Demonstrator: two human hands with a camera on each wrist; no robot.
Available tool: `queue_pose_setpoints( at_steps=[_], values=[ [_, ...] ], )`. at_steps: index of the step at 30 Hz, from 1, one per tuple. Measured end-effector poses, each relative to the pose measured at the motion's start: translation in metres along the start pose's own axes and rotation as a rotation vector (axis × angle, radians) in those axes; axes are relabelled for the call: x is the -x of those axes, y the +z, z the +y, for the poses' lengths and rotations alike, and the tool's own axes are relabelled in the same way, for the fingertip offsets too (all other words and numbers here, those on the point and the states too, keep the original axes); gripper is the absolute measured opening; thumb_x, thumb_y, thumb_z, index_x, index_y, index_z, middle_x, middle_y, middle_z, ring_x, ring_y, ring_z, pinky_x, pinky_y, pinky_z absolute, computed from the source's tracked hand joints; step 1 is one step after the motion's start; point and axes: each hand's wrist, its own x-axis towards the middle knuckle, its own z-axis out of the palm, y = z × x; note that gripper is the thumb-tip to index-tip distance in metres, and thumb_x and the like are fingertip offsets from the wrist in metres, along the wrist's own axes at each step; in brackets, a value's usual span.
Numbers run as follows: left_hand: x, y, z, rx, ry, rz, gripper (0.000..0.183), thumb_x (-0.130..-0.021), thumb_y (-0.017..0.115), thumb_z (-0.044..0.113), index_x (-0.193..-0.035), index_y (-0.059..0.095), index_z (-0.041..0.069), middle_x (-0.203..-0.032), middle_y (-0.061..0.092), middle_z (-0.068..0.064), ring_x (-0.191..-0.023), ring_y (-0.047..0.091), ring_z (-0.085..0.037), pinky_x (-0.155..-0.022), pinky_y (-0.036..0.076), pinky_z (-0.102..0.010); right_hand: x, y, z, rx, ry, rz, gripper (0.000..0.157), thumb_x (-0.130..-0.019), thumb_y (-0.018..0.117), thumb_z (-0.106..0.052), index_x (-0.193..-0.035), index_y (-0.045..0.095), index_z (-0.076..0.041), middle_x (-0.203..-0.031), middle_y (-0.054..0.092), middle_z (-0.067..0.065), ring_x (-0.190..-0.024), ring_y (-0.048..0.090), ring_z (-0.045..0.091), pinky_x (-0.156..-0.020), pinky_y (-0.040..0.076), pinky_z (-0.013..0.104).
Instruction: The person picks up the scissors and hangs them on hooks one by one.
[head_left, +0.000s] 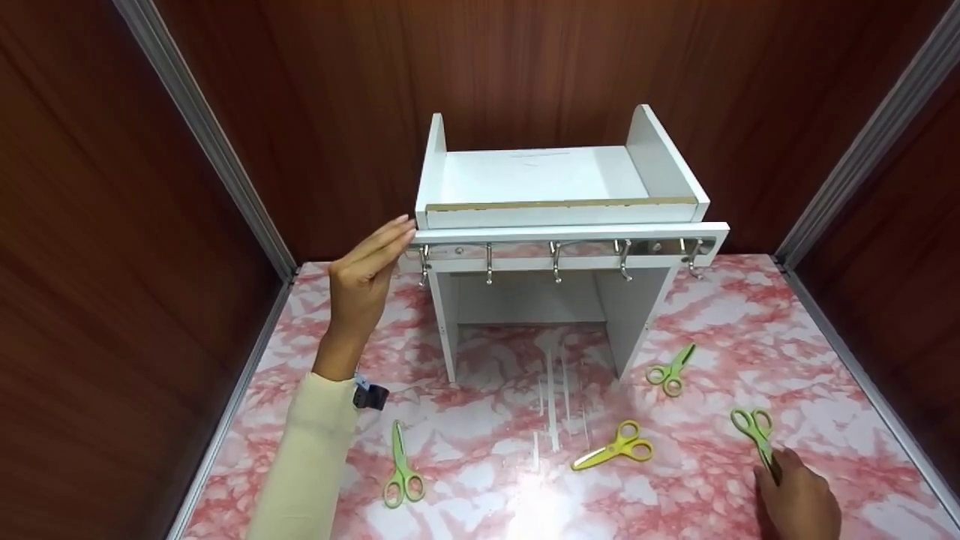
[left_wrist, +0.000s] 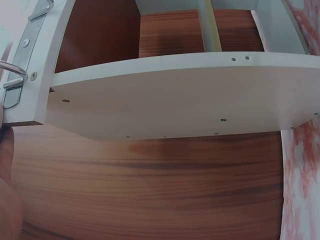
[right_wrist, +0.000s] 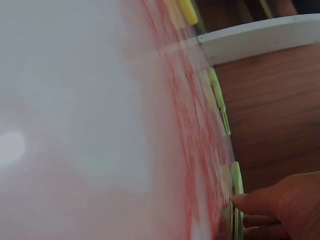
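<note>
My left hand rests with extended fingers against the left end of the hook rail on a white shelf unit. In the left wrist view, only part of that hand shows at the edge, beside the rail's end and the unit's side panel. At the front right, my right hand pinches a pair of green scissors by the blade end, handles pointing away. The right wrist view shows thumb and fingers on either side of these scissors, low over the marbled tabletop.
Another pair of green scissors lies right of the unit. Yellow-green scissors lie in front of it, and green scissors lie at the front left. Several metal hooks stick out from the rail. Dark wood walls enclose the table.
</note>
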Motion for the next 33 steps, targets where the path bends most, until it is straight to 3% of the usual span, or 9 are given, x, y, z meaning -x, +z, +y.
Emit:
queue_pose_setpoints(
  at_steps=[6, 11, 17, 22, 26, 33],
  values=[
    [0.000, 0.000, 0.002, 0.010, -0.008, 0.001, 0.030, -0.084, 0.070, -0.016, -0.109, 0.078, -0.002, -0.114, 0.074, -0.014, -0.113, 0.069, -0.032, -0.098, 0.055, -0.037, 0.000, -0.001, -0.003, 0.003, -0.033, 0.080, 0.035, -0.091, 0.070, -0.014, -0.114, 0.061, 0.011, -0.084, 0.061, 0.022, -0.083, 0.064, 0.049, -0.067, 0.049, 0.063],
    [0.001, 0.000, 0.003, 0.023, -0.006, 0.007, 0.032, -0.083, 0.070, -0.019, -0.109, 0.077, -0.003, -0.114, 0.074, -0.016, -0.113, 0.069, -0.034, -0.098, 0.055, -0.037, -0.002, -0.004, -0.006, 0.010, -0.009, 0.069, 0.033, -0.089, 0.072, -0.013, -0.111, 0.063, 0.010, -0.097, 0.062, 0.028, -0.093, 0.062, 0.055, -0.068, 0.049, 0.064],
    [0.001, 0.000, 0.001, 0.028, -0.009, 0.002, 0.033, -0.083, 0.070, -0.019, -0.111, 0.077, -0.002, -0.115, 0.074, -0.015, -0.115, 0.068, -0.033, -0.098, 0.055, -0.038, -0.004, -0.007, -0.008, 0.006, 0.021, 0.045, 0.024, -0.089, 0.072, -0.011, -0.103, 0.065, 0.006, -0.090, 0.065, 0.025, -0.085, 0.064, 0.050, -0.061, 0.049, 0.060],
    [0.000, 0.000, 0.000, 0.032, -0.013, 0.003, 0.033, -0.084, 0.070, -0.018, -0.111, 0.077, -0.001, -0.115, 0.074, -0.014, -0.116, 0.068, -0.033, -0.098, 0.055, -0.039, -0.004, -0.008, -0.010, 0.002, 0.026, 0.101, 0.010, -0.086, 0.071, -0.004, -0.091, 0.068, 0.004, -0.081, 0.066, 0.025, -0.082, 0.063, 0.049, -0.057, 0.049, 0.059],
    [0.001, 0.000, 0.002, 0.035, -0.011, 0.013, 0.033, -0.083, 0.070, -0.019, -0.110, 0.077, -0.002, -0.114, 0.074, -0.015, -0.115, 0.068, -0.033, -0.098, 0.055, -0.038, -0.003, -0.008, -0.011, 0.004, 0.033, 0.126, 0.011, -0.084, 0.071, -0.001, -0.091, 0.068, 0.007, -0.081, 0.062, 0.026, -0.083, 0.061, 0.052, -0.060, 0.049, 0.061],
    [-0.002, 0.001, 0.004, 0.029, -0.013, 0.013, 0.030, -0.084, 0.070, -0.018, -0.108, 0.077, -0.002, -0.113, 0.074, -0.016, -0.113, 0.069, -0.034, -0.097, 0.055, -0.037, -0.006, -0.010, -0.008, -0.029, 0.092, 0.007, 0.026, -0.087, 0.069, -0.004, -0.106, 0.062, 0.012, -0.092, 0.064, 0.027, -0.083, 0.063, 0.043, -0.064, 0.049, 0.056]
  ],
)
